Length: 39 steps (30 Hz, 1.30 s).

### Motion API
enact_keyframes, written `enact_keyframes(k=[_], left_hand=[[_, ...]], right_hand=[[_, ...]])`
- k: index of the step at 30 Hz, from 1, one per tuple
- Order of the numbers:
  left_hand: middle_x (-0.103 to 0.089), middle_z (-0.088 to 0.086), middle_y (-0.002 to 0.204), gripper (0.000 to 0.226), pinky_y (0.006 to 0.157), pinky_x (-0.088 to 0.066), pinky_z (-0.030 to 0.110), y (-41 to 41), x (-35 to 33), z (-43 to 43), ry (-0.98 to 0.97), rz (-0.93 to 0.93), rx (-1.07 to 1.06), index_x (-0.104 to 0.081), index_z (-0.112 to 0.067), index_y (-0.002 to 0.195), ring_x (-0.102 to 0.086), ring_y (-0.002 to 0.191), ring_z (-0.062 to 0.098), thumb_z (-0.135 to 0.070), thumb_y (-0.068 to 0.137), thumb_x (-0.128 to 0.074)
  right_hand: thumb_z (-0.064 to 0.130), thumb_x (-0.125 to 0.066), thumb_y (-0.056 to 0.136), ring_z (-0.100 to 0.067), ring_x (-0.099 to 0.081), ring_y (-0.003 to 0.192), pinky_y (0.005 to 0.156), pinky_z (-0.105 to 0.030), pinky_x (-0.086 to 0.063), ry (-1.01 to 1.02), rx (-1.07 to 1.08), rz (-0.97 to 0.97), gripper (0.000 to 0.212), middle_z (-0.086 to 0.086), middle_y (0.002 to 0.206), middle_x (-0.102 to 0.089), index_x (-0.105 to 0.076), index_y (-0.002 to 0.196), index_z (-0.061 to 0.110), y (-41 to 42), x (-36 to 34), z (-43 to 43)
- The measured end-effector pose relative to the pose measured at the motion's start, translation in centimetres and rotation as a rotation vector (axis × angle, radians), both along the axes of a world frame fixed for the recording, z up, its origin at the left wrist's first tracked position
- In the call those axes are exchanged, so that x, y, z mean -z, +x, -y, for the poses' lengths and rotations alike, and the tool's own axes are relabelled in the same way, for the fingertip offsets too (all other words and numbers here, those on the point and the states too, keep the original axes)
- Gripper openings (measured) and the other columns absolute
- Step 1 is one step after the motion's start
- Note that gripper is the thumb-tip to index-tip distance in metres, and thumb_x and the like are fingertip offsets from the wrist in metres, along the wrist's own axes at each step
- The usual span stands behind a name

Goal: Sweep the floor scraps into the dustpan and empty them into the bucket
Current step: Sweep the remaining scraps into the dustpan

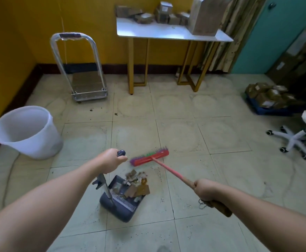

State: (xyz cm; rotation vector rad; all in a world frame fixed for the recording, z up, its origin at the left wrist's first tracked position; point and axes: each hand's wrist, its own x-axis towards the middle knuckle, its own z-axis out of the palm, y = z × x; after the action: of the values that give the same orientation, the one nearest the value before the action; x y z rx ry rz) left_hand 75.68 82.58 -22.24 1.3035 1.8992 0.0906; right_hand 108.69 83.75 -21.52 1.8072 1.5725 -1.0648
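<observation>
Scraps (136, 184) piled in dustpan (120, 206); left hand (110, 160) clamped on its handle, right hand (204, 190) fisted around broom (150, 157) stick. Bucket (26, 131) far left.

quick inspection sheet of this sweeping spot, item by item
surface: pale tiled floor, dark specks near the broom.
job's things: dustpan on the floor, scraps heaped at its mouth; red broom head just beyond the heap; white bucket upright, far left.
clutter: boxes on a blue tray at right.
hands: left hand grips the dustpan's upright handle; right hand grips the broom stick.
cables: nothing seen.
surroundings: folding trolley, table stacked with boxes, office chair, yellow wall.
</observation>
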Motion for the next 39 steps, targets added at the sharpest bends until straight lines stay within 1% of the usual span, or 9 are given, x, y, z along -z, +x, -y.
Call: enact_keyframes(k=[5, 11, 16, 21, 26, 31, 33, 36, 39], left_hand=[[-0.036, 0.003, 0.063, 0.037, 0.051, -0.027, 0.028, 0.3, 0.9, 1.6, 0.015, 0.050, -0.110, -0.039, -0.011, 0.073, -0.032, 0.050, 0.017, -0.038, 0.097, -0.048], [-0.043, 0.004, 0.064, 0.036, 0.053, -0.031, 0.028, 0.0, 0.9, 1.9, 0.069, 0.037, -0.103, -0.046, -0.010, 0.078, -0.038, 0.052, 0.018, -0.041, 0.096, -0.048], [-0.042, 0.005, 0.066, 0.036, 0.052, -0.031, 0.029, -0.5, 0.7, 3.5, 0.051, 0.042, -0.096, -0.045, -0.010, 0.077, -0.037, 0.053, 0.019, -0.040, 0.097, -0.046], [-0.043, 0.005, 0.068, 0.037, 0.055, -0.031, 0.030, -0.1, 0.7, 4.2, 0.076, -0.001, -0.104, -0.044, -0.012, 0.075, -0.039, 0.057, 0.019, -0.042, 0.096, -0.046], [-0.045, 0.004, 0.070, 0.039, 0.053, -0.030, 0.030, 1.5, 0.6, 3.6, 0.088, -0.081, -0.099, -0.046, -0.011, 0.079, -0.039, 0.058, 0.018, -0.046, 0.097, -0.044], [-0.047, 0.006, 0.071, 0.038, 0.055, -0.031, 0.031, 1.7, 0.8, 2.9, 0.117, -0.092, -0.114, -0.049, -0.010, 0.082, -0.041, 0.059, 0.020, -0.045, 0.096, -0.045], [-0.050, 0.006, 0.071, 0.039, 0.056, -0.033, 0.031, 1.8, 0.9, 2.7, 0.123, -0.115, -0.114, -0.051, -0.009, 0.084, -0.043, 0.060, 0.020, -0.046, 0.096, -0.045], [-0.050, 0.007, 0.071, 0.039, 0.058, -0.033, 0.032, 2.1, 0.8, 2.8, 0.122, -0.119, -0.108, -0.051, -0.009, 0.083, -0.044, 0.061, 0.021, -0.045, 0.095, -0.046], [-0.051, 0.006, 0.072, 0.040, 0.057, -0.032, 0.032, 2.4, 0.4, 3.3, 0.119, -0.139, -0.093, -0.050, -0.011, 0.079, -0.045, 0.062, 0.021, -0.046, 0.096, -0.045]], right_hand=[[-0.002, -0.032, 0.095, -0.014, -0.048, 0.049, 0.044, -0.023, -0.043, -0.061, -0.058, 0.073, 0.036, -0.008, 0.073, -0.053, -0.041, 0.130, 0.004, -1.2, 1.0, 3.5], [0.004, -0.028, 0.092, -0.018, -0.045, 0.045, 0.043, -0.026, -0.040, -0.112, -0.075, 0.039, 0.027, -0.010, 0.074, -0.054, -0.051, 0.091, 0.019, -0.1, -1.3, 9.3], [0.007, -0.030, 0.093, -0.019, -0.048, 0.050, 0.045, -0.028, -0.044, -0.045, 0.016, 0.008, 0.030, -0.011, 0.080, -0.054, -0.055, 0.110, 0.003, -0.2, -2.1, 9.6], [0.005, -0.029, 0.094, -0.017, -0.049, 0.053, 0.049, -0.028, -0.044, 0.025, -0.004, -0.015, 0.035, -0.010, 0.081, -0.057, -0.048, 0.124, 0.004, -3.0, 0.5, 6.1], [-0.002, -0.027, 0.095, -0.015, -0.045, 0.053, 0.047, -0.025, -0.041, -0.010, -0.142, -0.012, 0.053, -0.009, 0.072, -0.050, -0.028, 0.146, 0.013, -5.8, 3.1, 4.6], [0.001, -0.031, 0.094, -0.015, -0.047, 0.052, 0.043, -0.024, -0.043, -0.115, -0.215, 0.055, 0.048, -0.008, 0.077, -0.053, -0.036, 0.140, 0.012, -2.6, 1.8, 6.6], [0.000, -0.030, 0.094, -0.016, -0.048, 0.054, 0.049, -0.026, -0.044, -0.113, -0.219, 0.037, 0.043, -0.009, 0.083, -0.055, -0.043, 0.132, 0.015, -0.9, 0.2, 6.6], [0.004, -0.031, 0.093, -0.017, -0.050, 0.050, 0.046, -0.027, -0.045, -0.087, -0.166, 0.019, 0.031, -0.010, 0.086, -0.058, -0.052, 0.117, 0.003, 1.1, -0.8, 6.0], [0.006, -0.031, 0.093, -0.017, -0.050, 0.054, 0.046, -0.027, -0.046, -0.050, -0.114, 0.007, 0.032, -0.010, 0.085, -0.057, -0.052, 0.116, 0.006, 1.1, -0.5, 5.7]])
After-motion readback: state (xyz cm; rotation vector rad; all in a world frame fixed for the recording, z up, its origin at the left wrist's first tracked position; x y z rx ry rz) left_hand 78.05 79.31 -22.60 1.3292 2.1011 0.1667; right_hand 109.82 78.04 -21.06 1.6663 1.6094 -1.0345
